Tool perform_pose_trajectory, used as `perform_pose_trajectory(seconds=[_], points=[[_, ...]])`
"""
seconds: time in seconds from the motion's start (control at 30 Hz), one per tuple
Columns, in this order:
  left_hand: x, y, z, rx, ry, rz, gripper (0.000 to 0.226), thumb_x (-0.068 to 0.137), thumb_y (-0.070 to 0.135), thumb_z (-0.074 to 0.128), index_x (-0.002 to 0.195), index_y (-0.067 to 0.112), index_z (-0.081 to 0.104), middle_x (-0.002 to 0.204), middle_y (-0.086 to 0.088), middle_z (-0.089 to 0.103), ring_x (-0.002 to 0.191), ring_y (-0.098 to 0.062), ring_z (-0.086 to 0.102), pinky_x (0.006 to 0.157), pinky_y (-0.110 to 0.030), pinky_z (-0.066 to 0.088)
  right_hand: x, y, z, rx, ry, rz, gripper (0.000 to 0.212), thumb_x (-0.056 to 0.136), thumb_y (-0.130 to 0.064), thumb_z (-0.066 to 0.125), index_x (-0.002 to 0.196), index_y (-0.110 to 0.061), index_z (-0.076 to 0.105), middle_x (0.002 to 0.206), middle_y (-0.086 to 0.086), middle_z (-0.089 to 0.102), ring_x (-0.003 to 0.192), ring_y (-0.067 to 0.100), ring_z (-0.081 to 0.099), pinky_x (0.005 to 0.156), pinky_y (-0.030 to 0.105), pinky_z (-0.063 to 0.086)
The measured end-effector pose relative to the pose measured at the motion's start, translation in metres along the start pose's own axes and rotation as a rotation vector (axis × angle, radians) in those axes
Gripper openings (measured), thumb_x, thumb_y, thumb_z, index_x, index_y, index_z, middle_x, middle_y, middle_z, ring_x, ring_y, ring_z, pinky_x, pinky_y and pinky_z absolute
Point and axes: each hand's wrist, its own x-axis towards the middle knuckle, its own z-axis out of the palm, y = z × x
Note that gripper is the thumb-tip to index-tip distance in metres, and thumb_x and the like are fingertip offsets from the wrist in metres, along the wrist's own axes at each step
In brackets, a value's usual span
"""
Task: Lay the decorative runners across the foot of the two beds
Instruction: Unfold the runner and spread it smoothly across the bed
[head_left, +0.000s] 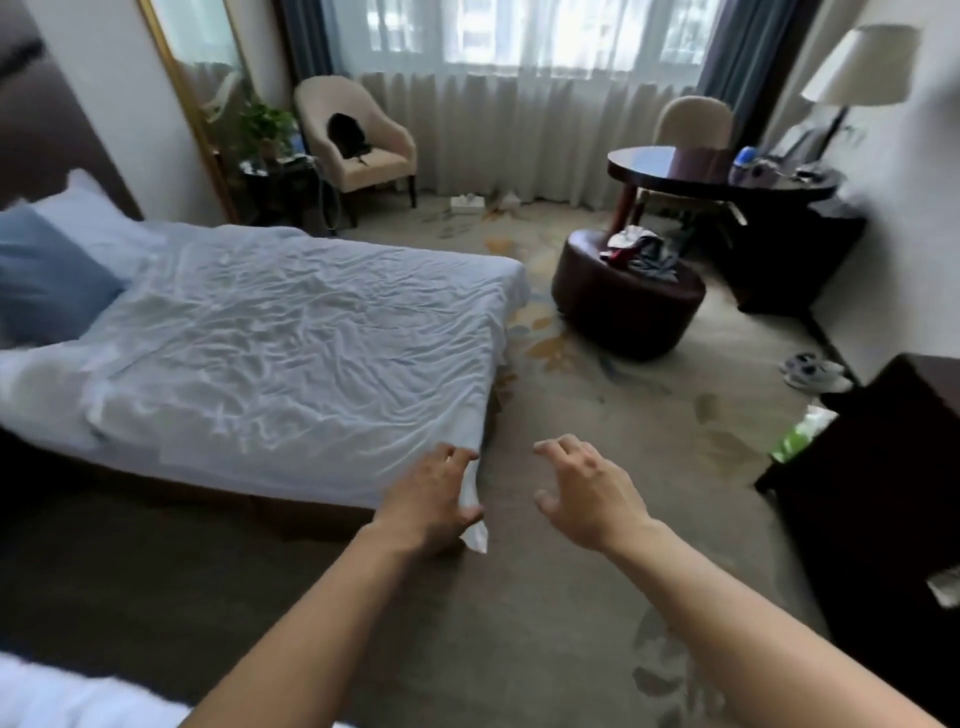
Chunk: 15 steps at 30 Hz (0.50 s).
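The far bed (291, 332) carries a wrinkled white sheet and a blue pillow (47, 280) by the dark headboard. At its near foot corner my left hand (431, 504) curls round the hanging corner of the sheet (475, 535), thumb on one side and fingers on the other. My right hand (582, 493) hovers over the carpet just right of that corner, fingers spread and holding nothing. A white strip of the nearer bed (57, 696) shows at the bottom left. No decorative runner is in view.
A round dark ottoman (623, 312) with clothes on it stands past the bed's foot. Behind it are a round table (675, 166), two armchairs and curtains. A dark cabinet (883, 467) lines the right wall, with slippers (815, 371) on the carpet nearby.
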Motion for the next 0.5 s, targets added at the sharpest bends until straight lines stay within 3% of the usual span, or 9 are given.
perform_pose_trajectory(seconds=[0.27,0.5], points=[[0.216,0.051,0.004,0.061,-0.023,0.194,0.069,0.086,0.047,0.067,0.145,0.03,0.036,0.146,0.004,0.038,0.131,-0.019,0.042,0.101,-0.038,0.045,0.134,0.129,-0.02,-0.005,0.037,0.172,0.057,0.088,-0.035,0.057,0.143,-0.025,0.041,0.136,-0.001,0.048,0.125,0.021,0.047,0.097,0.039,0.046],[0.398,0.091,-0.012,0.106,-0.043,0.337,0.07,0.084,0.051,0.069,0.143,0.029,0.039,0.145,0.003,0.04,0.131,-0.021,0.042,0.104,-0.039,0.043,0.255,0.217,-0.052,-0.005,0.058,0.305,0.057,0.088,-0.037,0.058,0.142,-0.025,0.041,0.136,-0.001,0.047,0.125,0.022,0.047,0.097,0.039,0.047]])
